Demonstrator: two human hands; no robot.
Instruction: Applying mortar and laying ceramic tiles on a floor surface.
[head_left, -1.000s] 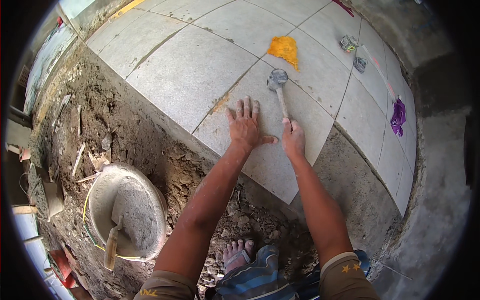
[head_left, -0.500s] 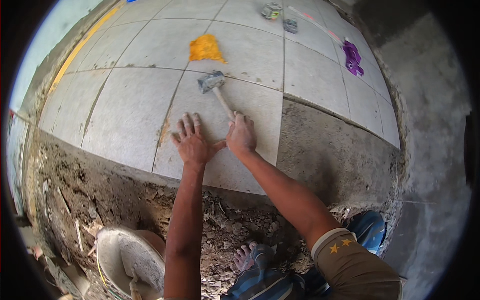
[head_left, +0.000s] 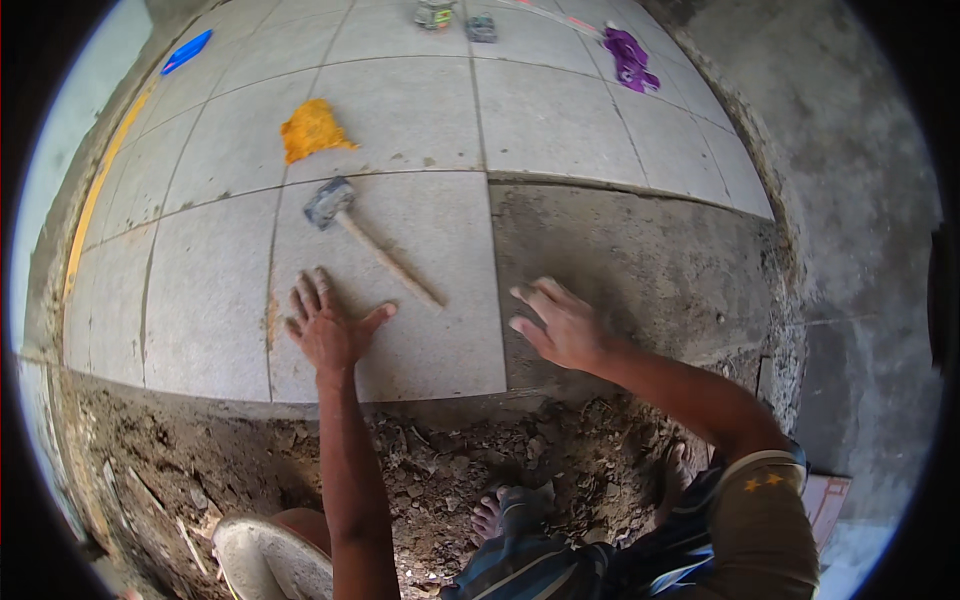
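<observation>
My left hand point(head_left: 332, 330) rests with spread fingers on a pale square tile point(head_left: 430, 350). A rubber mallet point(head_left: 328, 204), with a dark, mortar-smeared head and a wooden handle, lies on that same tile above my left hand, held by neither hand. My right hand point(head_left: 562, 328) is empty, its fingers apart and bent, over the bare grey mortar bed point(head_left: 650, 265) just beyond the tile's right edge.
An orange cloth point(head_left: 310, 128), blue object point(head_left: 187, 50), purple cloth point(head_left: 627, 60) and small tools point(head_left: 434, 14) lie on the tiled floor point(head_left: 540, 120). Dirt and rubble point(head_left: 430, 450) border it below. A mortar bucket point(head_left: 270, 560) is bottom left. A concrete surface point(head_left: 850, 220) lines the right.
My right hand has let go of the mallet and moved right, off the tile. The mallet now lies on the tile. My left hand stays on the tile. The view has turned.
</observation>
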